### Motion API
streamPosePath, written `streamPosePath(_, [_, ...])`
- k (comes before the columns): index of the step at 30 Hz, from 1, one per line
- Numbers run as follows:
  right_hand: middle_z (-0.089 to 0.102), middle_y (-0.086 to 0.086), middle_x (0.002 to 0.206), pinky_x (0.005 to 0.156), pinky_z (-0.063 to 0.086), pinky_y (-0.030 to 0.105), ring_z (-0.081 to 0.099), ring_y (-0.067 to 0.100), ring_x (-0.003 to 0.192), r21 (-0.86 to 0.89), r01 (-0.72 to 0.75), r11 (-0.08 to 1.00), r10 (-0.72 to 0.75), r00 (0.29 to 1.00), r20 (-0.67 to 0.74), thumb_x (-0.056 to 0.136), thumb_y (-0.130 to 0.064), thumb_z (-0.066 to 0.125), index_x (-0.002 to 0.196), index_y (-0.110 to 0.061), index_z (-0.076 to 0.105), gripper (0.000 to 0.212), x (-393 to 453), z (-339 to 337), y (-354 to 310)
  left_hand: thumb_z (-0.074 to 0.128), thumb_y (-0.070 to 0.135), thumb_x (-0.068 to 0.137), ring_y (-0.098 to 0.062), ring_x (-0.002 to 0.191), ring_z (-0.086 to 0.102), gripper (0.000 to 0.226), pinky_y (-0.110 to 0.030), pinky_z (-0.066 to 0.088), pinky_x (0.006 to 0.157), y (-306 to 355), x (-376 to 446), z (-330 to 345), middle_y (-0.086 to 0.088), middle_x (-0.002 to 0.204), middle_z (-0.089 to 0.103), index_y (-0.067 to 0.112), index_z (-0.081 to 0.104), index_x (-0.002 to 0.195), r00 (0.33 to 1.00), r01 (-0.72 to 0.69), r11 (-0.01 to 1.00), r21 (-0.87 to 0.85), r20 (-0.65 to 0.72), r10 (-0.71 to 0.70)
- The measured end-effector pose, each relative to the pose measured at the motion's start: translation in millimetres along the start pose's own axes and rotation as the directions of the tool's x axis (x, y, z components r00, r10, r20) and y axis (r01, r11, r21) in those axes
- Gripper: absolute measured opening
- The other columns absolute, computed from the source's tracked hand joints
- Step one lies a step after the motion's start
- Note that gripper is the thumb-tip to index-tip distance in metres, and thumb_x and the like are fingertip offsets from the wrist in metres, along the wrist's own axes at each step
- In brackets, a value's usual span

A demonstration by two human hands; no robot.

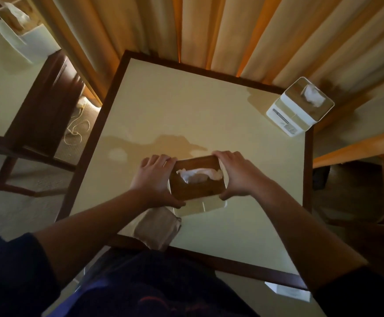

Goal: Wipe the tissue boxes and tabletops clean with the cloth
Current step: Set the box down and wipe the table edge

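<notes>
Both hands, left (154, 179) & right (236, 175), clamped on wood-lidded tissue box (198, 181) mid-table (186, 106); cloth (158, 227) idle just beside box. Prob. repositioning; next: grab cloth, wipe.

Open tabletop (186, 110) beyond the hands; second tissue box (299, 106) far-right corner
</notes>
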State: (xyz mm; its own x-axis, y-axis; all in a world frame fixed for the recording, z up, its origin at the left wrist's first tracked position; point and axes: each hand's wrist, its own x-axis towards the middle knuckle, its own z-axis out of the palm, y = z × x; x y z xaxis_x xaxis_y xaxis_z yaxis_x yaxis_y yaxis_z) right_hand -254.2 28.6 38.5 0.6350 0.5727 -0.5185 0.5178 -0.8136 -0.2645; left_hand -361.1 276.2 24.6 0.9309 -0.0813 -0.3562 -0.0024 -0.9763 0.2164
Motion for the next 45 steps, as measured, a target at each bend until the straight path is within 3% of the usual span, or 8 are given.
streamPosePath(12, [0.034,0.005,0.165,0.108,0.045,0.050,0.034,0.032,0.147,-0.217,0.061,0.974,-0.062,0.998,0.003,0.061,-0.047,0.100,0.165,-0.022,0.012,0.138,210.7,-133.3,-74.5,0.084,0.083,0.049,-0.030,0.137,0.045,0.127,-0.051,0.036,0.115,-148.2,110.5,-101.3,-0.004,0.150,0.047,0.021,0.041,0.150,0.976,0.153,0.982,-0.109,-0.137,-0.168])
streamPosePath(23, [0.024,0.013,0.170,0.121,0.036,0.049,0.024,0.037,0.156,-0.222,0.022,0.975,-0.031,0.999,-0.037,0.061,-0.036,0.101,0.168,-0.020,0.006,0.143,398.9,-208.7,-119.1,0.088,0.080,0.043,-0.031,0.126,0.052,0.118,-0.051,0.045,0.108,-276.9,233.1,-151.9,-0.006,0.138,0.054,0.023,0.052,0.140,0.932,0.235,0.962,-0.142,-0.246,-0.265])
streamPosePath(28, [0.050,0.014,0.150,0.102,0.052,0.042,0.055,0.037,0.131,-0.148,-0.071,0.986,0.059,0.995,-0.083,0.067,-0.028,0.098,0.168,-0.024,0.000,0.141,439.2,-201.8,-127.9,0.090,0.075,0.047,-0.028,0.127,0.051,0.113,-0.048,0.046,0.104,-296.7,260.6,-153.9,-0.003,0.138,0.053,0.025,0.053,0.141,0.930,0.263,0.931,-0.252,-0.192,-0.314])
streamPosePath(31, [0.056,0.015,0.141,0.096,0.056,0.044,0.061,0.037,0.121,-0.117,-0.087,0.989,0.076,0.992,-0.097,0.074,-0.026,0.093,0.168,-0.029,-0.009,0.139,443.3,-195.1,-130.0,0.090,0.076,0.047,-0.029,0.128,0.051,0.116,-0.049,0.047,0.104,-301.1,266.3,-149.5,-0.003,0.140,0.051,0.024,0.051,0.143,0.926,0.278,0.918,-0.284,-0.175,-0.334])
streamPosePath(34, [0.041,0.017,0.159,0.105,0.051,0.049,0.055,0.038,0.131,-0.003,-0.099,0.995,0.097,0.987,-0.127,0.086,-0.020,0.084,0.166,-0.030,-0.016,0.128,420.9,-186.2,-131.7,0.087,0.078,0.051,-0.033,0.139,0.045,0.128,-0.057,0.043,0.109,-306.4,266.1,-138.2,-0.003,0.154,0.043,0.023,0.036,0.154,0.927,0.274,0.899,-0.341,-0.155,-0.341])
streamPosePath(36, [0.026,0.016,0.170,0.117,0.040,0.051,0.043,0.038,0.146,0.059,-0.118,0.991,0.129,0.961,-0.244,0.090,-0.022,0.082,0.167,-0.022,-0.015,0.124,389.4,-168.3,-132.3,0.085,0.077,0.059,-0.036,0.155,0.025,0.139,-0.063,0.029,0.119,-305.4,258.9,-125.4,-0.004,0.171,0.020,0.022,0.012,0.164,0.921,0.293,0.880,-0.374,-0.138,-0.365])
streamPosePath(39, [0.038,0.016,0.165,0.122,0.036,0.053,0.042,0.036,0.148,0.254,-0.149,0.956,0.240,0.893,-0.381,0.088,-0.030,0.079,0.168,-0.014,-0.006,0.117,327.4,-115.1,-130.5,0.075,0.073,0.076,-0.034,0.160,0.005,0.130,-0.061,0.015,0.127,-292.1,222.9,-90.0,-0.003,0.175,-0.001,0.022,-0.005,0.165,0.903,0.322,0.861,-0.393,-0.147,-0.404])
streamPosePath(45, [0.024,0.009,0.172,0.127,0.026,0.052,0.023,0.030,0.158,0.390,-0.303,0.870,0.386,0.910,-0.154,0.092,-0.032,0.067,0.169,-0.019,0.003,0.102,173.3,50.0,-131.1,0.055,0.058,0.096,-0.027,0.161,-0.001,0.100,-0.051,0.003,0.130,-260.0,91.0,15.8,-0.008,0.174,0.000,0.014,-0.001,0.166,0.961,0.196,0.918,-0.344,-0.116,-0.249])
